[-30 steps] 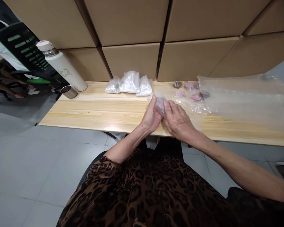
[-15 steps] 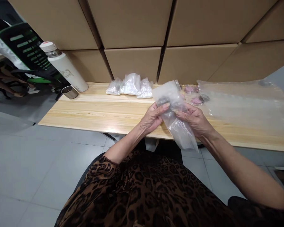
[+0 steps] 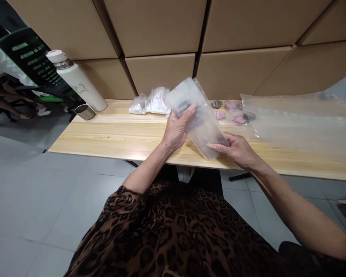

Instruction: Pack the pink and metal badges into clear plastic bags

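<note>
Between my two hands a folded, cloudy plastic bag (image 3: 203, 125) is held tilted above the table's front part, with something dark showing faintly through its upper end. My left hand (image 3: 177, 129) pinches its left side, thumb on top near the dark patch. Lower down, my right hand (image 3: 233, 148) grips the bag's right edge between thumb and fingers. Behind it lie several small pink and dark packets (image 3: 230, 105). Filled clear bags (image 3: 158, 100) stand to the left, partly hidden by the bag in my hands.
A large sheet of clear plastic (image 3: 294, 119) covers the right of the wooden table (image 3: 103, 134). At the left end stand a white thermos (image 3: 82, 86) and a metal cup (image 3: 85, 112). Stacked cardboard boxes (image 3: 161, 73) line the back. A person sits beyond a green chair (image 3: 31, 57).
The bag has been straightened and folded flatter, its loose lower end drawn up. My left hand has moved up and left; my right hand now grips nearer the bag's lower end.
</note>
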Demonstrator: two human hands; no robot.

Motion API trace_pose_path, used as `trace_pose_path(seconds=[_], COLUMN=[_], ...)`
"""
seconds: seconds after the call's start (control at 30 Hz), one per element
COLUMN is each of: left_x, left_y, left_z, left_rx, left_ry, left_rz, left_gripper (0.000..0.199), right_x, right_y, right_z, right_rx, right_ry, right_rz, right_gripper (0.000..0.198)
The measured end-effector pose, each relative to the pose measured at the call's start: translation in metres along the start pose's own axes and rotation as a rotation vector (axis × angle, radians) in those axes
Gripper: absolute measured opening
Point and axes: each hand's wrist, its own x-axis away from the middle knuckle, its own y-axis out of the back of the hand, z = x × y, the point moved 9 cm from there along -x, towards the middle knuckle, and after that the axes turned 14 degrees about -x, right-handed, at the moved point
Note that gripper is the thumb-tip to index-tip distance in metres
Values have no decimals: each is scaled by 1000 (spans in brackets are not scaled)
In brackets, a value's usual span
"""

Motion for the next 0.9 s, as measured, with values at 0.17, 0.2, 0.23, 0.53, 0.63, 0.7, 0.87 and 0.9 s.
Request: trace_pose_path(seconds=[0.17, 0.2, 0.23, 0.53, 0.63, 0.7, 0.87, 0.9], left_x=[0, -1, -1, 35, 41, 41, 31, 30], left_y=[3, 6, 9, -11, -22, -23, -6, -3], left_z=[-14, -16, -18, -9, 3, 5, -9, -12], left_rx=[-69, -96, -125, -431, -503, -550, -949, -1028], left_ry=[-132, -174, -212, -312, -259, -258, -441, -480], left_rz=[-18, -38, -57, 214, 410, 491, 323, 276], left_gripper=[39, 41, 42, 76, 70, 67, 71, 71], right_x=[21, 36, 52, 32, 18, 12, 6, 6], right_y=[28, 26, 21, -64, -56, -51, -55, -58], right_z=[31, 44, 54, 10, 23, 24, 13, 11], right_rx=[423, 486, 507, -734, -858, -859, -822, -812], right_ry=[380, 509, 609, -84, 35, 83, 114, 119], right_rz=[-354, -457, -528, 12, -86, -155, -178, -166], right_gripper=[49, 47, 43, 70, 57, 48, 44, 46])
